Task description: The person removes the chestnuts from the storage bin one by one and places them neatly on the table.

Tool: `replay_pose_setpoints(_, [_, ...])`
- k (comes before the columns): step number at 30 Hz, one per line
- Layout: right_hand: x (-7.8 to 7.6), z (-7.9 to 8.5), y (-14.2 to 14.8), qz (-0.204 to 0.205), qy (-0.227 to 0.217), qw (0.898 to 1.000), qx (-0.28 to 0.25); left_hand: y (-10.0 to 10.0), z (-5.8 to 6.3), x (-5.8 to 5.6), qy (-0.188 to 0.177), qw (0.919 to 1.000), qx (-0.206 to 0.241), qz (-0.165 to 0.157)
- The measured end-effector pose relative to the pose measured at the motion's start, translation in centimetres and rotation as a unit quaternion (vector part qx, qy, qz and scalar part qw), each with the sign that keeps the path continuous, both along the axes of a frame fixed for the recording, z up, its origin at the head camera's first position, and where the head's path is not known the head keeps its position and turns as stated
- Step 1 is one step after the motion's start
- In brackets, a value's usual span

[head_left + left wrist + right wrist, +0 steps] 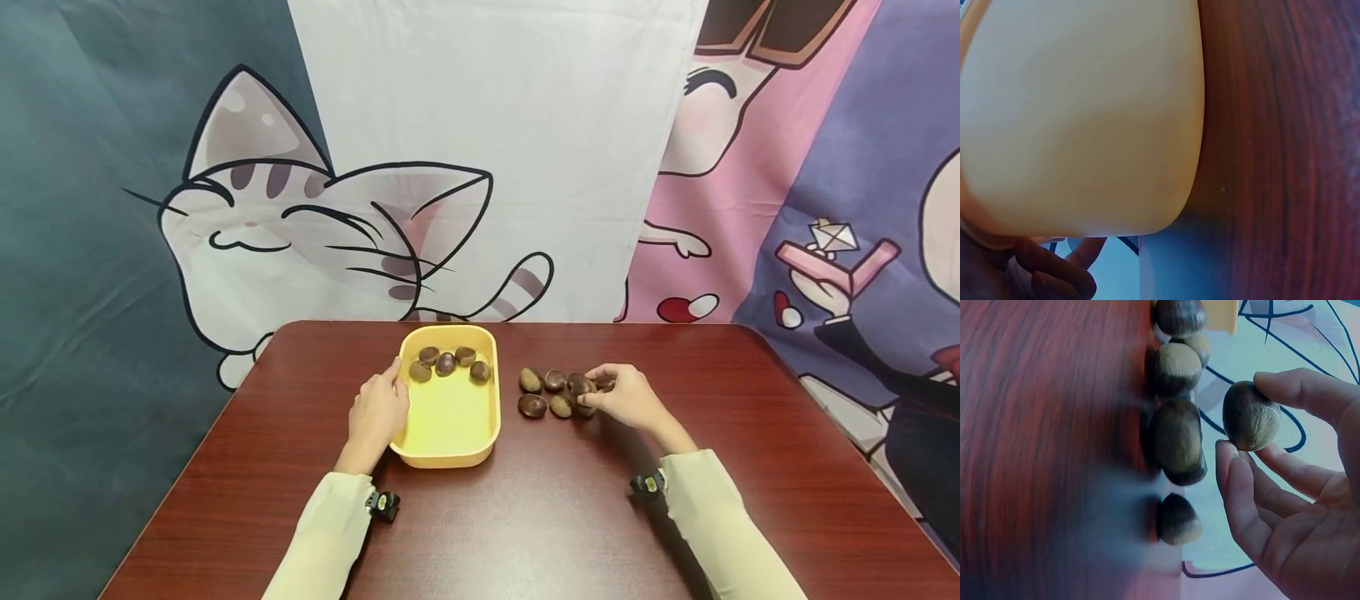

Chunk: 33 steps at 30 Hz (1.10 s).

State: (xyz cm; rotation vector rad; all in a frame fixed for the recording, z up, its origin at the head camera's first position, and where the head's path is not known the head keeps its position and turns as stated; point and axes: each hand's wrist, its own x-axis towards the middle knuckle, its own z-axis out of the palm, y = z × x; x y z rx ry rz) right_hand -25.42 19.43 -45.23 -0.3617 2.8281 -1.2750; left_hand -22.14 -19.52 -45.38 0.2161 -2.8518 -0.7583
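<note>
A yellow plastic tray (446,458) stands on the table, with several brown chestnuts (446,364) inside toward its far end. At the tray's left side, my left hand (378,408) holds the rim; the left wrist view shows mostly the tray's outer wall (1085,125), with a few curled fingers (1054,269) by its edge. My right hand (626,396) pinches one chestnut (1250,419) between thumb and fingertips, raised off the table. Beneath and beside it, several more chestnuts (532,406) lie in two loose rows right of the tray, a few partly hidden by the hand.
The reddish-brown wooden table (525,517) ends at a straight far edge. Behind it hangs a cartoon-printed cloth (495,100). Each sleeve has a small black camera (384,505) strapped at the wrist.
</note>
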Motion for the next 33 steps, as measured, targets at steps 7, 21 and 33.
replay_pose_setpoints(7, [0.2, -0.4, 1.3, -0.005, 0.004, 1.000, 0.005, 0.0, -0.1, 0.0, 0.003, 1.0000, 0.002, 0.001])
replay_pose_setpoints(21, [0.9, -0.5, 2.4, -0.024, -0.002, 1.000, 0.018, -0.1, -0.3, 0.0, 0.019, 0.9998, 0.004, -0.003])
replay_pose_setpoints(33, [1.1, -0.9, 3.2, -0.035, -0.014, 0.999, 0.019, -0.1, -0.2, -0.1, 0.007, 1.0000, 0.007, -0.002])
